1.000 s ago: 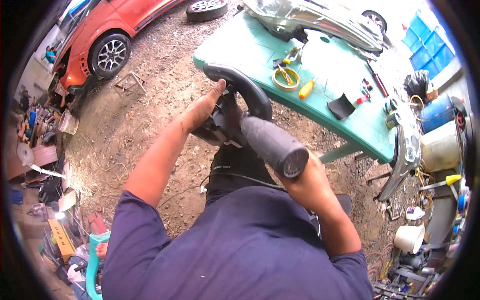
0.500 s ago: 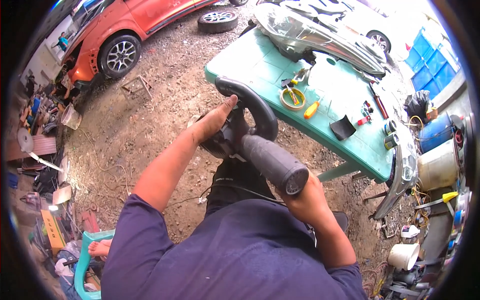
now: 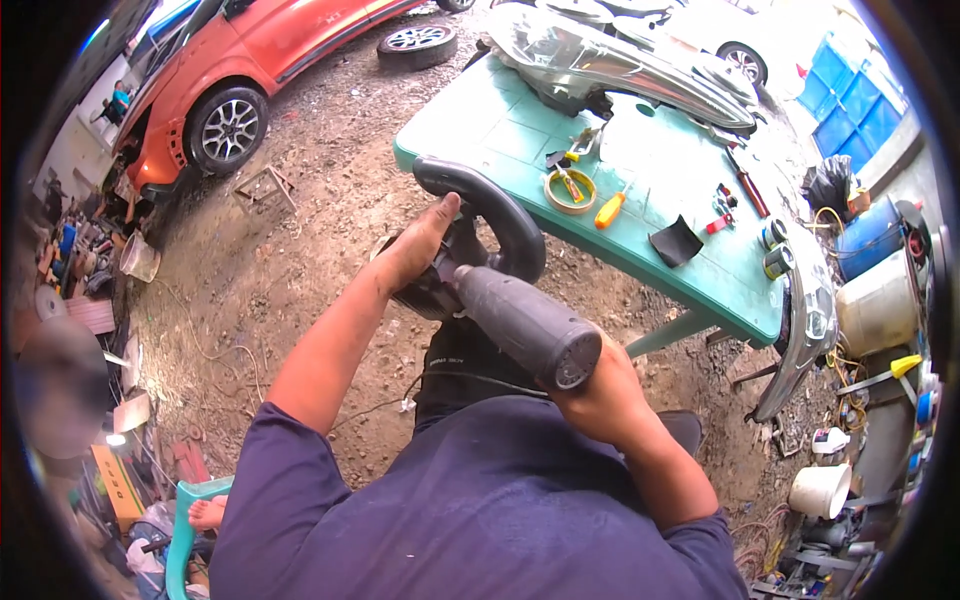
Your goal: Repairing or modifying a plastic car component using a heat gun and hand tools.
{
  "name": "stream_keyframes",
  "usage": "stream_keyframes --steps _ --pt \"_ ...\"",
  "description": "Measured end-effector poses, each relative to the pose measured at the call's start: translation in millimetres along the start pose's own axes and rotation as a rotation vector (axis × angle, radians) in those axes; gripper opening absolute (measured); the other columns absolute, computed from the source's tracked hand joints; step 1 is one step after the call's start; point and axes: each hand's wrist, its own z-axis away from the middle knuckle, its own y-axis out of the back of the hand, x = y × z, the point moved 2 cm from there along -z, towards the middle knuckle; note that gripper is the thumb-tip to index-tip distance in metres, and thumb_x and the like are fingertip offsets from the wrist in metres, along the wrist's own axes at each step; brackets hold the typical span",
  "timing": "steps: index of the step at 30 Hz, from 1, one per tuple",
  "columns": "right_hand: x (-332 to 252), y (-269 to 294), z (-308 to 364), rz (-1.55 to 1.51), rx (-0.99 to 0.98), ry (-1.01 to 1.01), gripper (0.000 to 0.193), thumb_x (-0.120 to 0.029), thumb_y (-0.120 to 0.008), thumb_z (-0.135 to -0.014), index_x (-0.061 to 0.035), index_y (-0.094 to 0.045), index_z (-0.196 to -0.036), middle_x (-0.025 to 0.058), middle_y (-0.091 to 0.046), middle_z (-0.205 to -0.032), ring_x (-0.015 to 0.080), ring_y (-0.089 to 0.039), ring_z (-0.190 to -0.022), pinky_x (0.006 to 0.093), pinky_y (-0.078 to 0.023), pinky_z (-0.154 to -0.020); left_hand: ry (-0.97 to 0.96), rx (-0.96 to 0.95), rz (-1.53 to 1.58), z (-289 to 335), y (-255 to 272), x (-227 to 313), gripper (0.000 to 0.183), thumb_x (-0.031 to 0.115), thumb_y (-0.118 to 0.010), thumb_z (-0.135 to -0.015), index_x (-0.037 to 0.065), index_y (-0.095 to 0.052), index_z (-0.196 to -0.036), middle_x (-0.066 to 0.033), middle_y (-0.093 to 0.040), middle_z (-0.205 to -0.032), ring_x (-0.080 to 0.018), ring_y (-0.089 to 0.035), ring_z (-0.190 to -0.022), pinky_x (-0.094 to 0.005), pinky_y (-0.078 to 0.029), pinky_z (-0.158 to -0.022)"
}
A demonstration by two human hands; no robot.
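Note:
In front of my body, my left hand (image 3: 418, 242) grips a black steering wheel (image 3: 508, 208) by its near side, thumb on top. The curved rim stands out toward the table, and part of the hub is hidden by my hand. My right hand (image 3: 606, 400) is wrapped around the handle of a dark grey heat gun (image 3: 527, 325); the gun's body hides most of those fingers. Its metal nozzle points up and left at the wheel's centre, very near it; whether they touch I cannot tell.
A green plastic table (image 3: 470, 110) stands ahead right, bearing a headlight (image 3: 620, 70), a tape roll (image 3: 570, 190), an orange-handled screwdriver (image 3: 610, 208), a black sheet (image 3: 676, 242) and small cans. An orange car (image 3: 240, 60) is far left. A cable crosses by my legs.
The heat gun's nozzle has shifted slightly left along the steering wheel's hub. Both hands keep their grips. The surroundings have shifted slightly in view, and a blurred round shape now appears at the left edge.

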Motion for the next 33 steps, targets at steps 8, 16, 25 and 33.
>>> stream_keyframes --steps 8,16,25,33 --pt "-3 3 1 0.022 -0.037 0.026 0.046 -0.011 -0.082 -0.09 -0.0015 -0.068 -0.132 0.0261 -0.073 -0.124 0.0512 -0.071 -0.122 0.056 -0.058 -0.104 -0.161 0.133 -0.35 0 2 0 0.109 0.086 -0.041 -0.113 0.001 -0.035 -0.18 -0.0237 -0.043 -0.181 -0.0348 -0.041 -0.167 -0.0439 -0.035 -0.137" --pt "0 7 1 0.071 0.034 -0.048 0.049 -0.01 -0.08 -0.089 -0.0019 -0.067 -0.135 0.0255 -0.073 -0.128 0.0516 -0.071 -0.122 0.0565 -0.059 -0.105 -0.105 0.164 -0.307 -16 19 -24 0.113 0.091 -0.039 -0.11 0.004 -0.028 -0.183 -0.026 -0.037 -0.183 -0.0382 -0.036 -0.17 -0.0468 -0.031 -0.139" --pt "5 6 2 0.045 0.065 -0.04 0.049 -0.011 -0.08 -0.088 -0.0015 -0.067 -0.135 0.0267 -0.074 -0.129 0.052 -0.071 -0.124 0.056 -0.059 -0.105 -0.145 0.135 -0.129 -25 20 -39 0.104 0.087 -0.042 -0.111 0.004 -0.044 -0.174 -0.0184 -0.068 -0.155 -0.0279 -0.069 -0.137 -0.0415 -0.058 -0.118" --pt "6 8 2 0.093 0.084 -0.058 0.056 -0.014 -0.081 -0.089 -0.0028 -0.067 -0.141 0.0267 -0.072 -0.136 0.0493 -0.071 -0.129 0.0548 -0.058 -0.11 -0.02 0.003 0.027 -18 21 -32 0.107 0.085 -0.049 -0.111 0.006 -0.033 -0.181 -0.0179 -0.05 -0.173 -0.0278 -0.054 -0.155 -0.0411 -0.049 -0.128"
